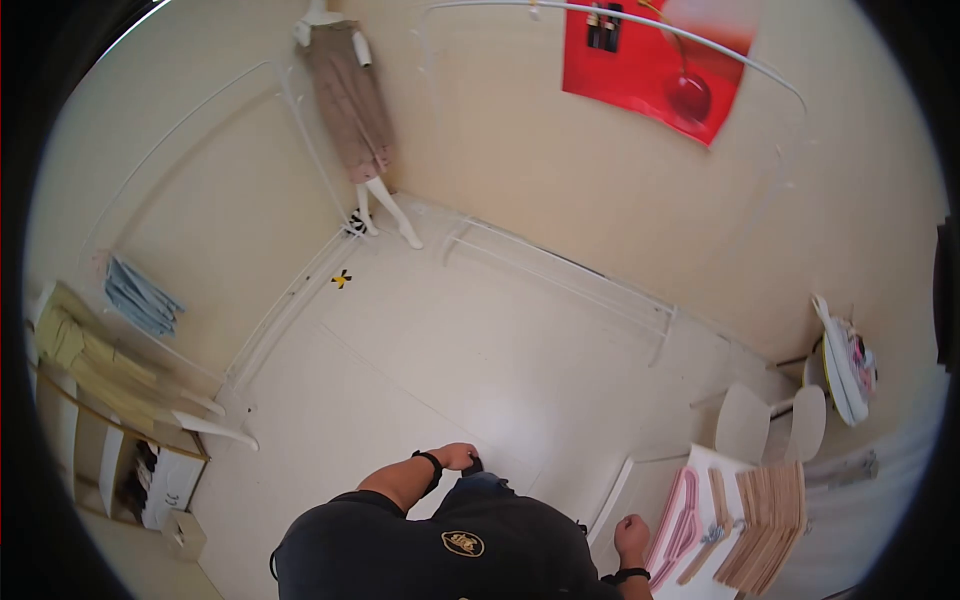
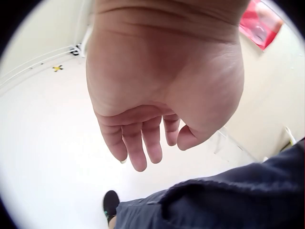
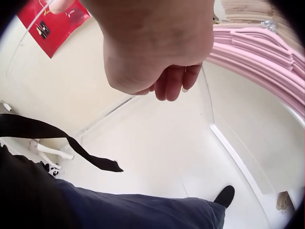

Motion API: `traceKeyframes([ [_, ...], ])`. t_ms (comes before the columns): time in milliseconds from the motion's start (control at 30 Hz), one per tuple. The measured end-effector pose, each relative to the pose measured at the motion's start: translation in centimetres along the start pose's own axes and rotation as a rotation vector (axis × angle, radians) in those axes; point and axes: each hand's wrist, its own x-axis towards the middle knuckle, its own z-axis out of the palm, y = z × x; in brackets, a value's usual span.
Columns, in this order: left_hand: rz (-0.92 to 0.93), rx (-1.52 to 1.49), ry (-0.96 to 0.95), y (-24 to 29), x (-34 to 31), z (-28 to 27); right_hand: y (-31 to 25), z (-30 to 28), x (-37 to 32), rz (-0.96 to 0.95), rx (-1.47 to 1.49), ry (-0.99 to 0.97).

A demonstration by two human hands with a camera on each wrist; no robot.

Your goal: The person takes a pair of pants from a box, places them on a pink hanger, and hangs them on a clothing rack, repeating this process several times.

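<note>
My left hand [image 1: 457,456] hangs in front of my body; in the left wrist view its fingers [image 2: 138,155] droop loosely with nothing in them. Below it show dark blue trousers [image 2: 228,200] and a black shoe [image 2: 111,202]. My right hand [image 1: 632,540] is beside a white table, close to pink hangers [image 1: 679,515]. Seen from the right wrist, its fingers [image 3: 170,86] are loosely curled and hold nothing, with the pink hangers just to the right.
Wooden hangers [image 1: 770,525] lie stacked on the white table [image 1: 712,465] at the right. White chairs [image 1: 745,420] stand behind it. White rails [image 1: 560,265] line the walls. Mannequins wear a brown dress [image 1: 345,90] and yellow clothing [image 1: 95,355]; folded blue jeans [image 1: 140,298] hang left.
</note>
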Motion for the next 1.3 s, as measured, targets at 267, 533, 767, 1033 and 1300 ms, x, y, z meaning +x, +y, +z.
traceKeyframes([
  [267, -0.37, -0.153, 0.116, -19.5, -6.3, -1.8, -0.5, 14.4, 14.2, -0.022, 0.027, -0.429],
  [533, -0.57, -0.522, 0.586, -24.5, -13.9, 1.1, -20.7, 19.7, 23.8, -0.712, -0.227, -0.643],
  [767, -0.644, -0.751, 0.385, -23.0, -14.9, 9.3, -32.8, 28.5, 31.9, -1.13, -0.402, -0.774],
  [1033, -0.634, -1.063, 0.504, -20.7, -14.6, 7.4, -45.5, 36.5, 39.4, -0.375, -0.403, -1.115],
  [1300, -0.871, -1.185, 1.12, -23.1, -17.8, -11.6, -66.2, 42.6, 39.3, -0.884, -0.544, -1.078],
])
